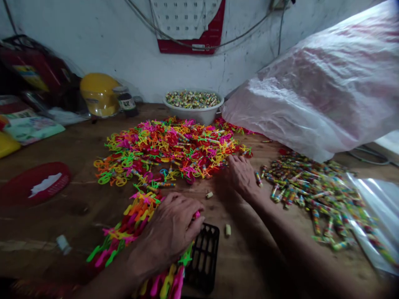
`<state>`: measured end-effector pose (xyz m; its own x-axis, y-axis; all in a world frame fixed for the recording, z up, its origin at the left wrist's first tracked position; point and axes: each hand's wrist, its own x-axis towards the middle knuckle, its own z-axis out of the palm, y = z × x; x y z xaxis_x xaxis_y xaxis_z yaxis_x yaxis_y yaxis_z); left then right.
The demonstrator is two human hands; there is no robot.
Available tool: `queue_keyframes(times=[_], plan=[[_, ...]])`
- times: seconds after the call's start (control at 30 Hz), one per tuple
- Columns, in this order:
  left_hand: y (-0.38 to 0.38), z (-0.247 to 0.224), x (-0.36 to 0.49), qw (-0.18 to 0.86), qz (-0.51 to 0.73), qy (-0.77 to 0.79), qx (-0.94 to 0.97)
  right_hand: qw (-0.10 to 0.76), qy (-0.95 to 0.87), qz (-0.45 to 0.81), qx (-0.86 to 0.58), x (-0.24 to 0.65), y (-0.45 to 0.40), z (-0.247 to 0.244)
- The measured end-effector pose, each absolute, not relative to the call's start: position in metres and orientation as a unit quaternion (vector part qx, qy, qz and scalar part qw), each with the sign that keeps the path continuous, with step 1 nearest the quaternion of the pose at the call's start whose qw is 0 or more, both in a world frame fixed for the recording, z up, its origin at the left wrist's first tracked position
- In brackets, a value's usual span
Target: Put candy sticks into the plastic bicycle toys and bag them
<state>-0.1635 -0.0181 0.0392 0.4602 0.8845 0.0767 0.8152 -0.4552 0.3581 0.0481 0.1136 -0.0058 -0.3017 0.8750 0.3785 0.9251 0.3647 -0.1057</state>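
My left hand (178, 222) is closed above a black slotted rack (204, 257), with a bit of a pink plastic toy piece (196, 214) showing between thumb and forefinger. Rows of bright plastic toy pieces (137, 220) in pink, green, yellow and orange stand around and under that hand. My right hand (243, 176) reaches to the right edge of a heap of similar plastic toy pieces (177, 149), its fingers stretched out and the tips at the heap; nothing shows held in it. Two small pale plugs (228, 230) lie on the table between my arms.
Behind the heap stands a white basin (195, 111) full of small tubes. Wrapped candy-like tubes (305, 182) spread at right, beside clear plastic (378, 207). A large plastic bag (314, 91) bulges over the back right. At left are a red lid (59, 189) and jars (126, 101).
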Motion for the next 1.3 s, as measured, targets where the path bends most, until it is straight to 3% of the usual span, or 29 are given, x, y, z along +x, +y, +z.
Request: queue_keyframes(times=[0.3,0.5,0.7,0.83,0.97,1.1,1.3], plan=[[-0.018,0.036,-0.166,0.099,0.147,0.479,0.86,0.18,-0.836,-0.046,-0.516,0.085,0.05,0.004],[-0.018,0.038,-0.165,0.088,0.119,0.477,0.867,0.111,-0.84,0.007,-0.531,0.113,-0.03,-0.017],[-0.021,0.04,-0.164,0.051,0.14,0.474,0.868,0.122,-0.817,-0.013,-0.564,0.109,-0.036,-0.031],[-0.03,0.052,-0.165,0.002,0.176,0.482,0.859,0.214,-0.796,0.061,-0.562,0.105,-0.041,-0.024],[-0.03,0.05,-0.168,0.027,0.143,0.468,0.871,0.325,-0.721,0.165,-0.589,0.081,-0.055,-0.022],[-0.028,0.04,-0.172,0.057,0.099,0.452,0.885,0.349,-0.738,0.165,-0.553,0.044,-0.066,-0.023],[-0.03,0.036,-0.173,0.06,0.13,0.473,0.869,0.352,-0.794,0.152,-0.472,0.025,-0.094,-0.023]])
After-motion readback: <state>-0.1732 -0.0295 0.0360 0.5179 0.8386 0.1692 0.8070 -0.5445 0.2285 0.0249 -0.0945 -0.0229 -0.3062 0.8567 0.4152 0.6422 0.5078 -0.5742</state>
